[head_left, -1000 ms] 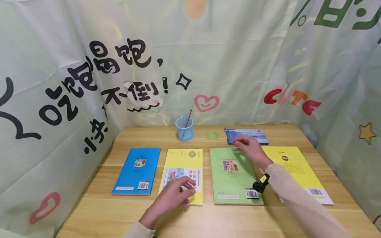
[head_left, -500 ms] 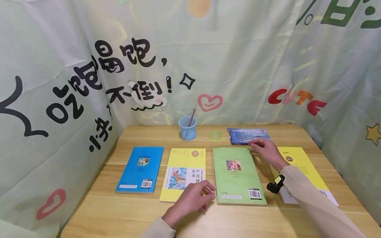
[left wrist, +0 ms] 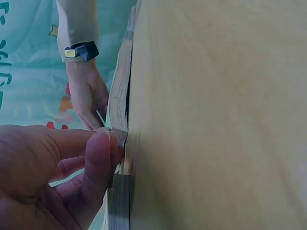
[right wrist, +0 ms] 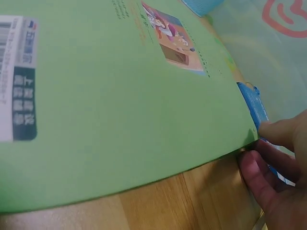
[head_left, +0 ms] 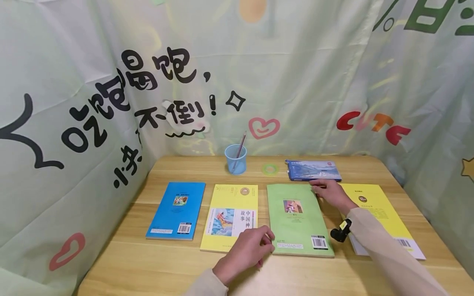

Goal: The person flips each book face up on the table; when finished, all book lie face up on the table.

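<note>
In the head view, a green book (head_left: 296,222) lies flat on the wooden table, back cover up, with a small picture and a barcode. My right hand (head_left: 332,196) pinches its far right corner; the right wrist view shows the thumb and fingers (right wrist: 249,163) on either side of that corner. At the near left corner is my left hand (head_left: 251,246), its curled fingertips right at the edge. The left wrist view has the left thumb and index finger (left wrist: 98,148) close together, overlapping the page edges (left wrist: 119,105); I cannot tell whether they grip the book.
A blue book (head_left: 176,220) and a yellow picture-covered book (head_left: 233,197) lie to the left. Another yellow book (head_left: 374,211) lies right, partly under the right forearm. Behind stand a blue cup (head_left: 237,166) with a pencil (head_left: 240,144), a green tape roll (head_left: 270,169) and a blue box (head_left: 314,170).
My left hand has moved right, off the yellow picture-covered book to the green book's edge. My right hand has come from above the green book to its far right corner.
</note>
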The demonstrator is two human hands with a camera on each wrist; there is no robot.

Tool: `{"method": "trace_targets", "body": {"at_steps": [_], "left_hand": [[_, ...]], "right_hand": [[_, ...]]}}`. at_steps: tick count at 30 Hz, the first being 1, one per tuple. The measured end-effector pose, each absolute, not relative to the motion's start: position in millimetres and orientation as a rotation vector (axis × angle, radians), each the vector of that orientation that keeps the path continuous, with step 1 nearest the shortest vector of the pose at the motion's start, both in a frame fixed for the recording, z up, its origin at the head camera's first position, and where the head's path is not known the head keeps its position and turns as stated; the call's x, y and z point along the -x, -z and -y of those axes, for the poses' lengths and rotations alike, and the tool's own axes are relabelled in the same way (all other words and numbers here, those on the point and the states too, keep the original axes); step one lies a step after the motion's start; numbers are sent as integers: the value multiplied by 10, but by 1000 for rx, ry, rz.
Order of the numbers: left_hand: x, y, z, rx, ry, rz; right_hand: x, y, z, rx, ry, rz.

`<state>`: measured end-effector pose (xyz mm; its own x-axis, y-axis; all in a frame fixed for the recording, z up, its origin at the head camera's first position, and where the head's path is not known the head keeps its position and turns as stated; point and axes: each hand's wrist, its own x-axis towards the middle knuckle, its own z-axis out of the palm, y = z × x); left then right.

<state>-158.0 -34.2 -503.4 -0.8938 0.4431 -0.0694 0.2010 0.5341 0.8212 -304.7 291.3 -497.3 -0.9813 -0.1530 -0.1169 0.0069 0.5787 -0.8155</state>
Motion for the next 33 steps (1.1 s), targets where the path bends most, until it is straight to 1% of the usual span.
{"method": "trace_targets", "body": {"at_steps": [5,11,15,21,27,33], "left_hand": [[1564,5020,325,-540,-1242,-2551],[1544,5004,301,-530,-1237,-2566],[1535,5012,293,-530,-1194,-2610],[1518,5040,307,-579,-1052,-2747],[1512,5045,325,-549,-1102,-2715],[1524,5045,334,-514,-1207,-2626]], "right_hand": [[3047,4980,-2894,125,1377,-2644],[3048,4966,-2910,73,1506,-2554],[3054,4976,-2963,33,1627,-2455],[3042,4977,-3018,29,1940,-2196],[3031,4957,-3043,60,2207,-1903],[3003,4946,-3061,25,2265,-1846]]}}
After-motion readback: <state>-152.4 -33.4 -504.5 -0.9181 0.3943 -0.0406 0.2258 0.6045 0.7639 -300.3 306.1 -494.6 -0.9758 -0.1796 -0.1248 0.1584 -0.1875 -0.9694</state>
